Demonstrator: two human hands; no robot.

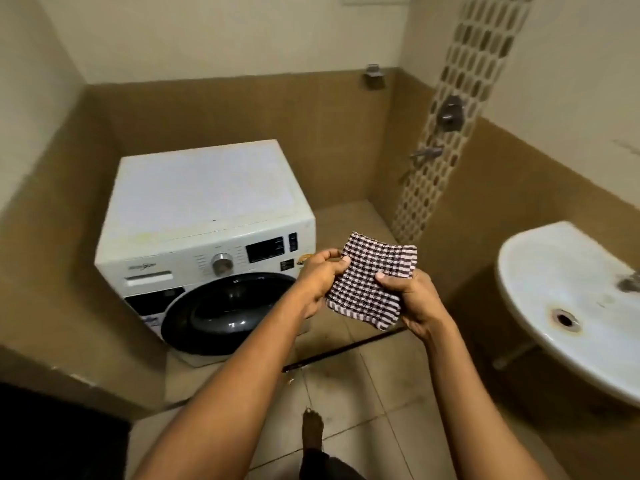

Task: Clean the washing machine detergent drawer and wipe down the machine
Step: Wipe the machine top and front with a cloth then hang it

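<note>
Head view: both hands hold a checked cloth (374,282) in the air, just right of the washing machine (207,202). The left hand (320,275) pinches its left edge; the right hand (412,299) grips the right side, thumb on top. The detergent drawer (149,276) sits closed at the machine's upper left front. This looks like readying the cloth. Next, one hand must let go and pull the drawer out.

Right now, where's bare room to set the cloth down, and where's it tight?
Best: the washing machine lid, bare white behind the control panel. Also the sink bowl around its drain, and the floor tiles nearer than the dark rod. Tight: the gap between machine and sink, where the left hand and right hand hold the cloth.
</note>
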